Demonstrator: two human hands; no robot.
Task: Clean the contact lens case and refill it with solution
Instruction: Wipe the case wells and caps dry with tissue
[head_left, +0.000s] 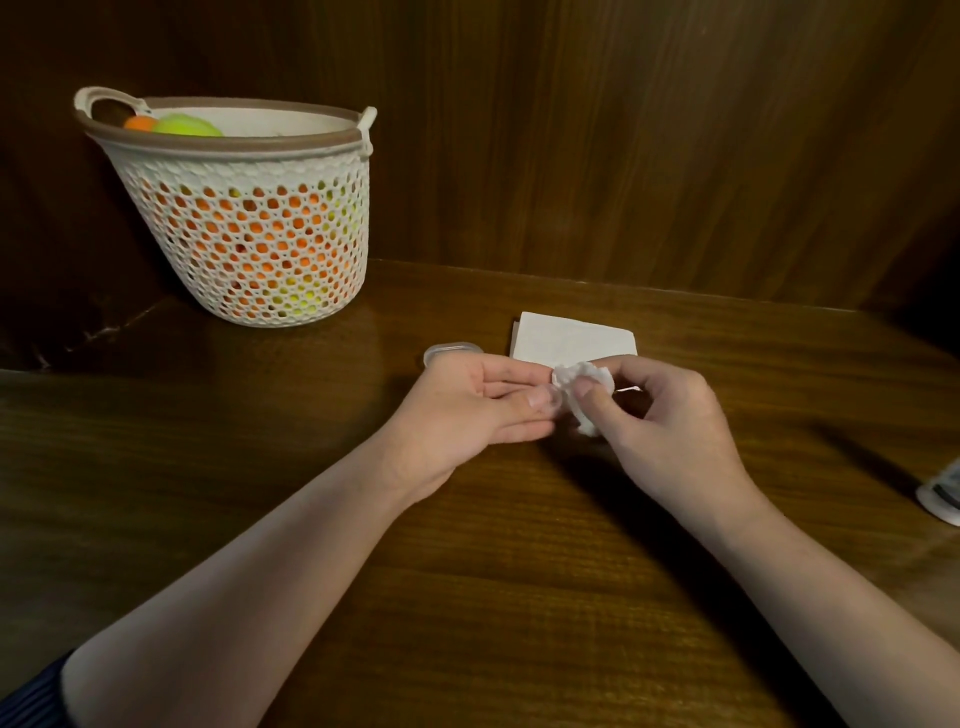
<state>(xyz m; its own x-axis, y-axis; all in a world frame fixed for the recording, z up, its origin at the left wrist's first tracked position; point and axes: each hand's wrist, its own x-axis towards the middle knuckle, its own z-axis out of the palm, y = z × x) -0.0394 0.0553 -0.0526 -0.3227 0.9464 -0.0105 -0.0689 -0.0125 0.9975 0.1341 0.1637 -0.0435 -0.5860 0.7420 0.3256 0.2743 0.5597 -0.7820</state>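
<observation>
— Both forearms are reaching in over the desk, and we are meeting at the middle: our left hand is pinching a small clear piece, apparently part of the contact lens case, between thumb and fingertips, while our right hand is gripping a crumpled wad of tissue and pressing it against that piece.

— So we are wiping it dry. How are we doing it well?

— We are probably best twisting the tissue into the hollow rather than dabbing the rim, and keeping the left pinch firm, since clear plastic this small is likely slipping easily.

— Where is the rest of the case?

— Just beyond our left hand, another clear rounded piece is lying on the desk; whether it is a cap or a well, we cannot tell. Beside it, a folded tissue stack is waiting for a fresh sheet.

— And the solution?

— We are not seeing a bottle for certain. Only a whitish object is showing at the right edge, and a mesh basket of balls is standing far left.
</observation>
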